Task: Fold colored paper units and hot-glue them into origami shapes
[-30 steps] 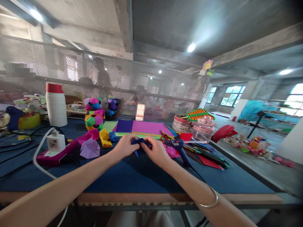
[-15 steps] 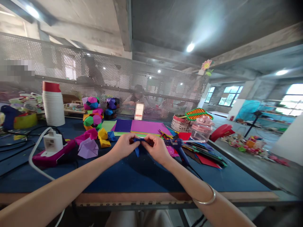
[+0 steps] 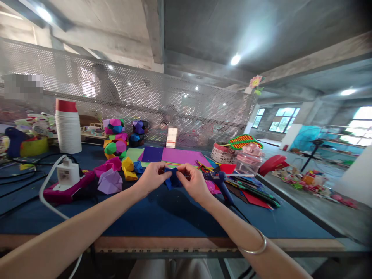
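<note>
2 bare hands meet above the blue-covered table (image 3: 162,217): left hand (image 3: 152,178) and right hand (image 3: 193,182) pinch a small folded dark blue paper piece (image 3: 173,178) between fingertips, beside the blue glue gun (image 3: 219,182).

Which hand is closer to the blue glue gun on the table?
Right. The right hand is just beside the glue gun, at its left; the left hand is farther left, beyond the blue paper both hands pinch.
</note>
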Demonstrator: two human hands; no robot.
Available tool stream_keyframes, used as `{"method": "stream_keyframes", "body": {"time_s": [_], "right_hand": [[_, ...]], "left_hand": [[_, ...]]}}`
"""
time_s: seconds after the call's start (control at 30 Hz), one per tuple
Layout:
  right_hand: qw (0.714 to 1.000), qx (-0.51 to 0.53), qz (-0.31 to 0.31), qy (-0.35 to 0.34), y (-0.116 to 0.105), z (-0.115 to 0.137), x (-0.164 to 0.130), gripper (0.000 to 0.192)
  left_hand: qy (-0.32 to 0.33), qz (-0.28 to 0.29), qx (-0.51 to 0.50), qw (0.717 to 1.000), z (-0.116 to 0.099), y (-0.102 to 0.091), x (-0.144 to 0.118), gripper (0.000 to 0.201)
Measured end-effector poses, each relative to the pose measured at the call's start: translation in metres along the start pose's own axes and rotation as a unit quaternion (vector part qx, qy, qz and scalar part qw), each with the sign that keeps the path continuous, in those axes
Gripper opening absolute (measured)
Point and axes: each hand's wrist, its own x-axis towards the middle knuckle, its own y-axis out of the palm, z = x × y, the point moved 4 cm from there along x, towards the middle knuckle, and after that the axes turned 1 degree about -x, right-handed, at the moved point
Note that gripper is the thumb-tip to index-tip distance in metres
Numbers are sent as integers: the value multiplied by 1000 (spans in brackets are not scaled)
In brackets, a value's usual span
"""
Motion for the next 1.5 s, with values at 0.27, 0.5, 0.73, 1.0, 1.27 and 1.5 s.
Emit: {"method": "stream_keyframes", "body": {"time_s": [0.27,0.5,0.73,1.0,1.27,1.5], "right_hand": [[993,-116,-34,4,-6,-7,1,20],[986,-142,-89,-8,-15,1,0,24],[985,-109,-134,3,-25,6,1,24],[987,-139,-75,24,-17,-10,3,14],[997,-71,30,-7,4,-9,-3,15],[997,-61,46,-8,2,-2,-4,22]], "left_hand": [[-116,31,-62,991,1,8,-6,27],[-119,57,-149,980,-3,8,-6,47],[-142,6,-176,974,9,0,0,42],[63,-103,12,993,-8,-25,8,20],[109,11,160,981,-7,-1,-2,14],[90,-14,178,980,-3,-6,-2,33]]}}
